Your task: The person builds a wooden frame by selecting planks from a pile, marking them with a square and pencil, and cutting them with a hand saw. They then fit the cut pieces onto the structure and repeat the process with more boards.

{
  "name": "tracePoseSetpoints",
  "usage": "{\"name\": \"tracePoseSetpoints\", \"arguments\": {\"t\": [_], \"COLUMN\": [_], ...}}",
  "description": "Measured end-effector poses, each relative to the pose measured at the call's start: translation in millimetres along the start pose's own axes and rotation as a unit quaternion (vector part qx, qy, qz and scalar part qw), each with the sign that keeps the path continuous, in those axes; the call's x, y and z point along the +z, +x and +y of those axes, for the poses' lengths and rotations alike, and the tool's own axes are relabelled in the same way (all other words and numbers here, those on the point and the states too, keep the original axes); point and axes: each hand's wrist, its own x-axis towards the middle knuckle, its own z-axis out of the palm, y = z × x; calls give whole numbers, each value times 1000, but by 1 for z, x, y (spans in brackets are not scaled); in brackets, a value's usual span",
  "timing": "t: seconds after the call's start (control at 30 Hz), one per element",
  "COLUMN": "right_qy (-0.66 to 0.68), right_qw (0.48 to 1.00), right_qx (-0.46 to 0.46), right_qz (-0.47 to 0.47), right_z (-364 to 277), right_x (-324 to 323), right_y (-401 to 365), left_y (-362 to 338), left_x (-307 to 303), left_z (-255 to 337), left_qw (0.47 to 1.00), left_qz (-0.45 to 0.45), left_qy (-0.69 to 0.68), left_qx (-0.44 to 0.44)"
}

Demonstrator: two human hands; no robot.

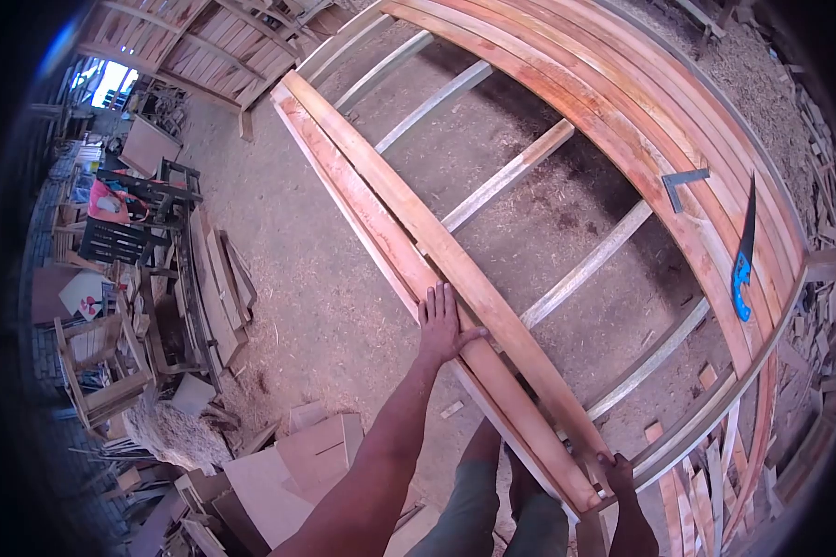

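My left hand (441, 325) lies flat on the outer plank (372, 218), fingers stretched out and the thumb reaching to the inner plank (474, 278). Both long planks run side by side along the near edge of a slatted wooden frame, with a narrow dark gap between them. At the lower right end, my right hand (616, 472) is closed on the end of the inner plank; its underside fingers are partly hidden. Pale crossbars (590, 265) span from these planks toward joined boards (613, 102) on the far side.
A blue-handled handsaw (742, 278) and a metal square (683, 188) rest on the far boards. Wood offcuts (297, 464) lie on the floor at lower left. Dark furniture (125, 241) and a wooden frame (102, 371) stand at left. Loose strips (706, 492) lie lower right.
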Motion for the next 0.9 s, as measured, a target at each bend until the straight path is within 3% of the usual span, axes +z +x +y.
{"name": "tracePoseSetpoints", "arguments": {"t": [0.3,0.47,0.53,0.57,0.63,0.67,0.7,0.73,0.77,0.8,0.83,0.87,0.9], "right_qy": [72,6,-48,-107,-104,-130,-169,-208,-210,-221,-189,-163,-167], "right_qw": [997,1000,997,974,989,987,983,973,955,945,955,944,955], "right_qx": [17,-12,-41,-167,-102,-71,-5,61,-7,-45,-1,-88,-31], "right_qz": [-8,22,33,114,25,63,74,79,210,236,227,274,243], "right_z": [15,-8,8,57,52,63,18,-34,-51,-55,-74,-65,-65], "right_x": [5,-1,7,33,30,48,38,24,26,26,27,39,61], "right_y": [7,-8,-6,5,8,10,-3,-17,-35,-43,-55,-57,-68], "left_y": [3,2,4,6,24,36,54,57,58,63,73,80,85], "left_x": [-21,-26,-30,-38,-41,-39,-30,-35,-46,-44,-44,-39,-33], "left_z": [12,16,21,26,19,16,5,16,37,44,50,45,37], "left_qw": [998,998,999,996,971,955,929,930,920,915,912,903,896], "left_qz": [-40,-26,-19,-41,-20,-1,4,-30,-47,-85,-137,-144,-135], "left_qy": [-47,-51,11,58,141,148,123,163,127,184,194,217,213], "left_qx": [-19,-3,37,62,193,256,348,327,367,348,333,342,365]}}
